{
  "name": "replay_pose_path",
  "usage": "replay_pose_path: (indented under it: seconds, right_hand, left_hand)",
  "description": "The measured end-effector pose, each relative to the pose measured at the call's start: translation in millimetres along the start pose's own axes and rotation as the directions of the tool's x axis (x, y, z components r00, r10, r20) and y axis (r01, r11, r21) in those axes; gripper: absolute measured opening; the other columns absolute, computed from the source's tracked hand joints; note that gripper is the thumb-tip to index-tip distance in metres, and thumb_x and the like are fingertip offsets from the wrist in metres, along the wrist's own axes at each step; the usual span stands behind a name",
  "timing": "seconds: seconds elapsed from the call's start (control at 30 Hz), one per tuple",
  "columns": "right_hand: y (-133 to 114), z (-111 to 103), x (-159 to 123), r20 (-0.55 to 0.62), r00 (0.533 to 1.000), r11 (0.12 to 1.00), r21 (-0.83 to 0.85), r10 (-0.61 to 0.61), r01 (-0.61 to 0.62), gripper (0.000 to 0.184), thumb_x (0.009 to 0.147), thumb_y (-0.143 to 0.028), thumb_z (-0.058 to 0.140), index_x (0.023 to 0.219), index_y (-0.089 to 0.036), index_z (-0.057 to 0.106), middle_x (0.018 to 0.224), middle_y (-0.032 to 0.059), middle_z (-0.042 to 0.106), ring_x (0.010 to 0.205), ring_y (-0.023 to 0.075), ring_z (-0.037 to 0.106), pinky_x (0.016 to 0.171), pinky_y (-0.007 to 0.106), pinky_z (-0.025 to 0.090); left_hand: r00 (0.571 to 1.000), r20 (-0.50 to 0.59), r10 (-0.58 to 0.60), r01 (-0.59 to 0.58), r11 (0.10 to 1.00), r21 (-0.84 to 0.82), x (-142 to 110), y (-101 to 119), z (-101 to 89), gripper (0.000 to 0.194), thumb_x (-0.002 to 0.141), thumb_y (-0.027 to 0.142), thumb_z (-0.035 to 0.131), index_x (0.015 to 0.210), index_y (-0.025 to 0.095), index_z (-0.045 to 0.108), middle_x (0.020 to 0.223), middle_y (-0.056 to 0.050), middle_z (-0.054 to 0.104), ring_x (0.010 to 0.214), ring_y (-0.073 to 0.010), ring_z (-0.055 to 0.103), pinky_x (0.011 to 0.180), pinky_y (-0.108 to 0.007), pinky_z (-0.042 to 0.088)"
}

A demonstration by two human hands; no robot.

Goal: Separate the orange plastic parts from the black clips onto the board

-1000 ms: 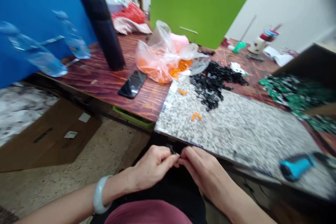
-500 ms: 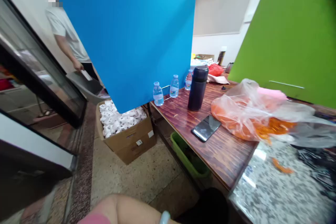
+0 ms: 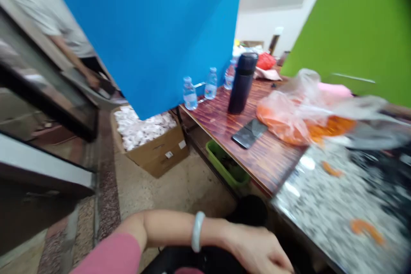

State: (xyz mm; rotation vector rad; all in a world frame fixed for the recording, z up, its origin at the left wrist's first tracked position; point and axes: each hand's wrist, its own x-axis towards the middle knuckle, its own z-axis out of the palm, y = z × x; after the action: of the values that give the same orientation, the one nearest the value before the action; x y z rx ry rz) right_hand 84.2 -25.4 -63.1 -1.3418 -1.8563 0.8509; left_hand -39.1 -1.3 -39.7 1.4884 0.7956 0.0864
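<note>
My left hand (image 3: 257,248) is at the bottom edge, below the table's near corner, with a pale bracelet (image 3: 198,231) on its wrist. Its fingers look curled and run partly out of the picture; whatever they may hold is hidden. Nearest to it is the granite-patterned tabletop (image 3: 308,201), where curved orange pieces (image 3: 367,231) lie. On the wooden table (image 3: 221,113) are a black phone (image 3: 249,133) and a dark flask (image 3: 243,83). Beside them rests a clear plastic bag (image 3: 285,115) with orange things in it. My right hand is out of view.
A blue panel (image 3: 150,34) and a green panel (image 3: 356,30) stand at the table. Small water bottles (image 3: 190,94) line the blue one. A carton (image 3: 157,154) of white items and a green bin (image 3: 224,165) are lower down. Another person's arm (image 3: 69,51) shows at left.
My left forearm and hand have come up into view at the bottom. The camera has tilted down, so the table sits higher, and a second orange piece shows on the granite-patterned surface.
</note>
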Motion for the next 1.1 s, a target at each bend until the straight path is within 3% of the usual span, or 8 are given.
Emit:
replay_pose_path:
  seconds: [0.1,0.13,0.23,0.43,0.6,0.73,0.87,1.1]
  right_hand:
    - [-13.4,-51.8,-38.0,0.084,0.982,0.986,-0.013,0.169,-0.168,0.032,0.077,-0.056,0.054,0.079,-0.027,0.068,0.066,0.0061,0.068,0.061,0.0219,0.067,0.05,0.027,0.054]
    - [-19.9,-63.4,-44.1,0.198,0.959,0.976,0.031,0.204,-0.214,0.029,0.08,-0.05,0.055,0.08,-0.023,0.067,0.071,0.0057,0.068,0.064,0.0192,0.066,0.057,0.025,0.054]
    - [-27.8,-78.1,-43.1,0.254,0.922,0.925,0.171,0.293,-0.341,0.022,0.083,-0.039,0.059,0.084,-0.018,0.063,0.074,0.004,0.066,0.063,0.0141,0.059,0.057,0.022,0.048]
    - [-15.2,-72.4,-40.1,0.196,0.907,0.81,0.407,0.373,-0.421,0.02,0.08,-0.036,0.066,0.087,-0.017,0.061,0.07,-0.0003,0.062,0.059,0.0091,0.053,0.053,0.02,0.042]
    - [-16.0,-65.3,-45.1,0.073,0.897,0.761,0.503,0.436,-0.41,0.021,0.077,-0.036,0.068,0.085,-0.018,0.062,0.065,-0.0022,0.061,0.052,0.0077,0.051,0.048,0.019,0.042]
    - [-15.6,-55.7,-46.5,-0.03,0.88,0.733,0.568,0.474,-0.376,0.02,0.076,-0.035,0.07,0.085,-0.018,0.063,0.069,-0.001,0.064,0.054,0.008,0.054,0.047,0.018,0.044]
    - [-16.1,-45.5,-48.3,-0.093,0.873,0.729,0.596,0.478,-0.336,0.018,0.075,-0.033,0.071,0.083,-0.019,0.064,0.07,-0.0005,0.065,0.055,0.009,0.056,0.047,0.019,0.046]
    - [-20.4,-42.3,-48.9,-0.068,0.878,0.716,0.61,0.473,-0.339,0.02,0.072,-0.033,0.073,0.08,-0.019,0.061,0.067,-0.0016,0.064,0.054,0.0095,0.057,0.047,0.02,0.048]
  left_hand:
    - [0.997,-0.048,0.061,-0.072,0.959,-0.274,-19.6,7.0,5.5,0.024,0.085,0.023,0.055,0.066,0.016,0.066,0.06,0.001,0.067,0.054,-0.0105,0.06,0.059,-0.02,0.048]
    - [0.996,-0.068,0.062,-0.079,0.953,-0.294,-22.7,6.9,3.0,0.025,0.086,0.025,0.054,0.068,0.015,0.067,0.062,0.0,0.068,0.055,-0.0103,0.06,0.059,-0.019,0.048]
    - [0.995,-0.063,0.082,-0.098,0.941,-0.323,-18.7,3.3,-7.9,0.03,0.085,0.036,0.056,0.073,0.012,0.069,0.067,-0.003,0.07,0.057,-0.0108,0.06,0.058,-0.02,0.047]
    - [0.991,-0.097,0.091,-0.125,0.885,-0.448,-6.9,1.7,-7.4,0.041,0.082,0.05,0.057,0.078,0.012,0.072,0.067,-0.004,0.07,0.057,-0.0123,0.059,0.059,-0.023,0.045]
    - [0.971,-0.209,0.115,-0.19,0.904,-0.383,-7.2,0.1,2.9,0.054,0.086,0.056,0.046,0.079,0.011,0.073,0.067,-0.007,0.069,0.063,-0.0156,0.058,0.064,-0.026,0.045]
    - [0.935,-0.318,0.159,-0.282,0.876,-0.391,-9.4,-0.7,19.4,0.042,0.087,0.049,0.052,0.085,0.014,0.074,0.077,-0.006,0.069,0.074,-0.0173,0.058,0.069,-0.026,0.046]
    - [0.891,-0.435,0.131,-0.332,0.841,-0.427,-9.5,-4.1,34.4,0.03,0.088,0.038,0.054,0.092,0.016,0.074,0.092,-0.007,0.07,0.077,-0.0168,0.056,0.071,-0.026,0.046]
    - [0.903,-0.43,-0.013,-0.285,0.733,-0.618,-5.9,-7.7,40.1,0.028,0.088,0.035,0.055,0.102,0.016,0.072,0.086,-0.008,0.072,0.077,-0.0179,0.059,0.072,-0.029,0.045]
